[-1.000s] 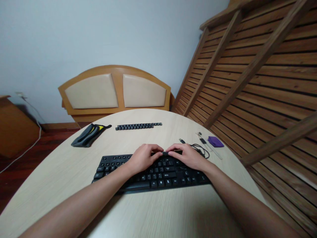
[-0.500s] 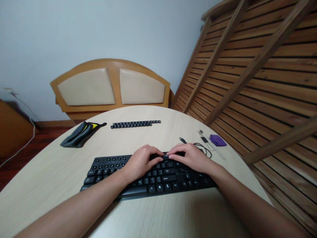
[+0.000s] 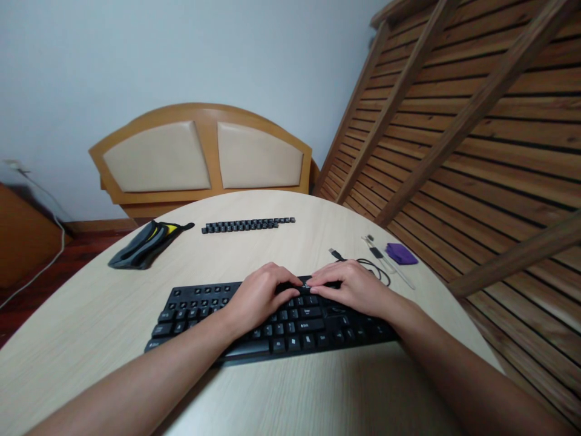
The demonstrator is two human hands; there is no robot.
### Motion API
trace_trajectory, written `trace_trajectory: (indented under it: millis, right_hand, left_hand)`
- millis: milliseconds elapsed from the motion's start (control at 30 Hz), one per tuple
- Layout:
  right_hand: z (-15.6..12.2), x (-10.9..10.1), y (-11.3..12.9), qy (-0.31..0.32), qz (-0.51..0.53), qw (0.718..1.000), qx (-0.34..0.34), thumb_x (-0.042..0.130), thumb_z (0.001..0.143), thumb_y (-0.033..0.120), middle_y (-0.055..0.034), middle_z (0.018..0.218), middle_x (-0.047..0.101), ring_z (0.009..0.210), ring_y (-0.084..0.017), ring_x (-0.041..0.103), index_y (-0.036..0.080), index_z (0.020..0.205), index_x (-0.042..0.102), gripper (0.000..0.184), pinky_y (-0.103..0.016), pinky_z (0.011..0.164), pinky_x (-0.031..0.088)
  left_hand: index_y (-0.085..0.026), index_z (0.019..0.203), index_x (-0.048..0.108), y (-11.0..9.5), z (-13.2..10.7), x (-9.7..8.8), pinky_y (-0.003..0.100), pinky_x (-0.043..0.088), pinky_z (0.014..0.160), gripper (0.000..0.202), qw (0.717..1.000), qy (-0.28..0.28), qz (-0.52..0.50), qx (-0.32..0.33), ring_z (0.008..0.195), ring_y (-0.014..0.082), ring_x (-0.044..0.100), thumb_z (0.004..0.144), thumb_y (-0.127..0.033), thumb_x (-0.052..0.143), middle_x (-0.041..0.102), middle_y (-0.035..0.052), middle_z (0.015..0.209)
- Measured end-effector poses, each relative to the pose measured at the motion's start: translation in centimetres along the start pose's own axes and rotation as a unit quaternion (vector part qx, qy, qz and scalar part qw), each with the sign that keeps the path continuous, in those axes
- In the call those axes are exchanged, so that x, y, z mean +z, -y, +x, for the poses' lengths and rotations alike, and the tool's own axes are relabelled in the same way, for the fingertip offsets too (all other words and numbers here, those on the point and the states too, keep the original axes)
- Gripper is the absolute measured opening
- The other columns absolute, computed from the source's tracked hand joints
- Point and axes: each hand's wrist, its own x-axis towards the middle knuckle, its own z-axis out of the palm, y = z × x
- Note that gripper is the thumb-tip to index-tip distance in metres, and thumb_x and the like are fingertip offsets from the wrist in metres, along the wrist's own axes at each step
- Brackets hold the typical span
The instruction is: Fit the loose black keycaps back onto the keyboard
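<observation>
A black keyboard (image 3: 247,349) lies across the table in front of me. Its upper left rows show bare key sockets (image 3: 206,301) with no caps on them. My left hand (image 3: 261,295) rests over the keyboard's middle, thumb and fingers drawn together at the top edge. Facing it, my right hand (image 3: 353,286) is closed the same way, its fingertips almost meeting the left ones. What lies between the fingertips is too small to make out. Farther back, black keycaps (image 3: 240,226) stand in two neat rows.
A grey and black pouch with yellow inside (image 3: 143,247) lies at the left. To the right are the keyboard's USB cable (image 3: 336,254), a thin white tool with a brush (image 3: 388,264) and a folded purple cloth (image 3: 401,254). A slatted wooden panel (image 3: 454,157) leans on the right.
The view has shifted very slightly. Both hands stay at the keyboard's top edge with only small finger movement; the other things lie as before.
</observation>
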Motion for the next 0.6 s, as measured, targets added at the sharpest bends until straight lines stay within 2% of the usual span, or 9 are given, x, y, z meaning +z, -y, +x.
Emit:
trace_trajectory:
  millis: [300,600]
  right_hand:
    - [0.01,-0.17,0.01,0.006,0.008,0.999,-0.037,0.065,0.093,0.034,-0.0004,0.098,0.078,0.093,-0.018,0.072,0.029,0.099,0.079,0.016,-0.030,0.087,0.054]
    - [0.04,-0.10,0.11,0.005,-0.011,1.000,-0.021,0.065,0.092,0.034,-0.0012,0.096,0.078,0.092,-0.019,0.071,0.028,0.099,0.078,0.016,-0.032,0.086,0.053]
  left_hand:
    - [-0.023,0.103,0.073,-0.04,-0.08,-0.01,0.037,0.051,0.088,0.012,1.000,-0.003,-0.002,0.008,0.097,0.0223,0.065,0.093,-0.025,0.066,0.075,0.0026,0.101]
    - [-0.023,0.104,0.074,0.34,0.03,0.21,0.037,0.051,0.088,0.014,1.000,0.002,0.007,0.018,0.096,0.0220,0.066,0.095,-0.027,0.063,0.076,0.0033,0.100]
